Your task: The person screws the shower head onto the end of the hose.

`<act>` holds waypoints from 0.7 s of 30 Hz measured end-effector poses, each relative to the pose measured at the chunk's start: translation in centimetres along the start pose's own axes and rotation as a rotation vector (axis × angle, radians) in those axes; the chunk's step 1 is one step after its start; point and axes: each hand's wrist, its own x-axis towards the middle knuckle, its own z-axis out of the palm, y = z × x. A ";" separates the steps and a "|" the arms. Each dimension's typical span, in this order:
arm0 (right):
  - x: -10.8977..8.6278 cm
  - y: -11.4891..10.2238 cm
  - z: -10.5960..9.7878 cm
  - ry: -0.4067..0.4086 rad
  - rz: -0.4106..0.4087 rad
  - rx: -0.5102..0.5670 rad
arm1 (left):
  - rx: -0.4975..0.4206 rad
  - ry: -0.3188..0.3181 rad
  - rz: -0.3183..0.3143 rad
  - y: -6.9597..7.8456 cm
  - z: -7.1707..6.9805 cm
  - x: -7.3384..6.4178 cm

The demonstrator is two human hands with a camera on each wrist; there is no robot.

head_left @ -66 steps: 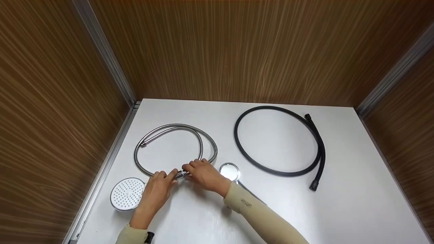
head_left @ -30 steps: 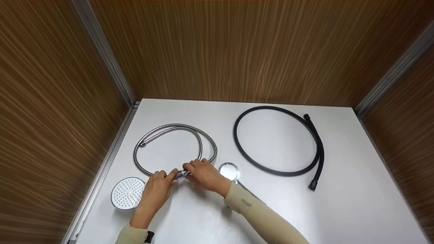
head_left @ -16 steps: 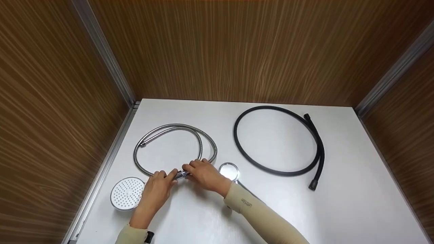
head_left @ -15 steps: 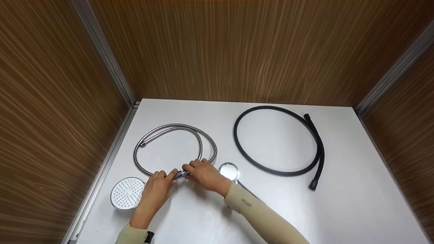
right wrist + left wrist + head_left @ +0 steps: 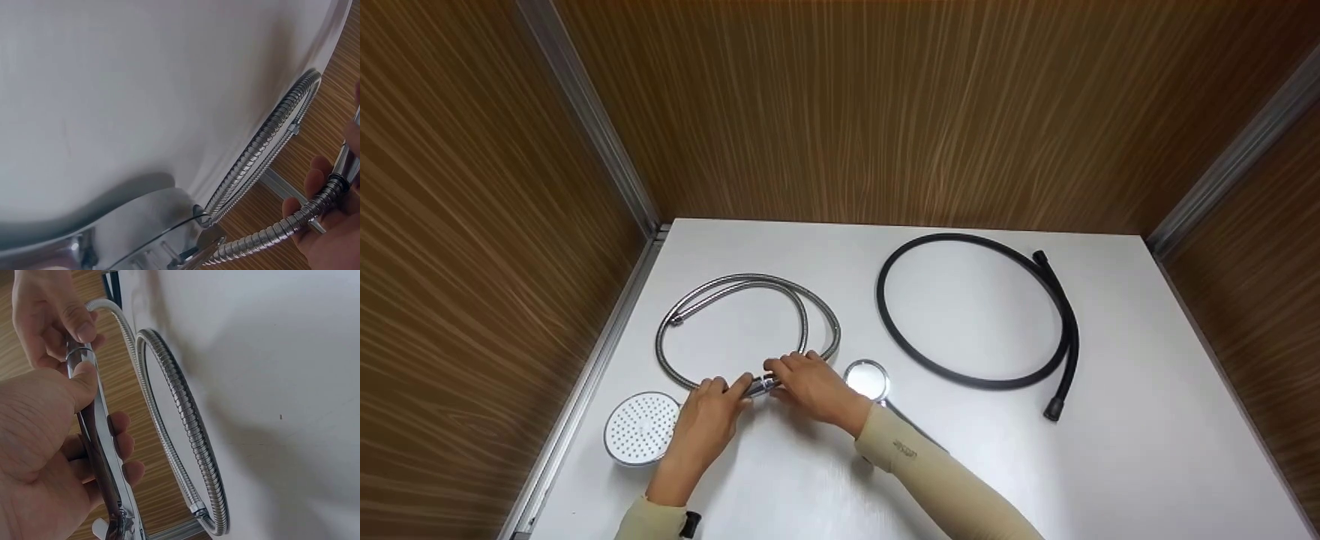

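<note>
My left hand [image 5: 705, 420] grips the chrome handle of a shower head [image 5: 642, 429], whose round white nozzle face is turned up. In the left wrist view the thumb lies along the shiny handle [image 5: 104, 450] and the fingers wrap underneath. At the handle's far end, my right hand [image 5: 814, 388] pinches the end fitting of a ribbed metal shower hose [image 5: 802, 311]. Fitting and handle meet in line, with a narrow seam showing between the two hands. The right wrist view shows the hose [image 5: 281, 228] running from the right fingers; the threads inside the joint are hidden.
A smaller hand shower [image 5: 868, 380] lies under the right forearm, its handle partly covered. At the right lies a coiled black hose [image 5: 881, 300]. The metal hose's other end [image 5: 676, 319] rests on the white table [image 5: 1125, 337]. Wood-grain panels [image 5: 840, 112] enclose the back and sides.
Both hands stay in place at the joint. The right fingers shift slightly around the hose fitting; the shower head, hoses and second hand shower have not moved.
</note>
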 end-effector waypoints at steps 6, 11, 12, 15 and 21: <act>0.1 0.0 0.1 -0.008 0.003 0.003 | -0.009 -0.014 -0.013 0.0 0.0 0.0; 0.0 0.1 0.1 -0.008 -0.005 0.003 | -0.004 -0.004 -0.005 0.0 0.0 -0.1; 0.0 0.1 0.1 -0.009 -0.007 0.005 | -0.003 0.001 -0.002 0.0 0.1 -0.1; 0.0 0.1 0.2 -0.016 -0.011 0.011 | 0.000 0.017 0.005 -0.1 0.2 -0.2; 0.1 0.1 0.2 -0.037 -0.004 0.028 | 0.003 0.039 0.015 -0.2 0.3 -0.3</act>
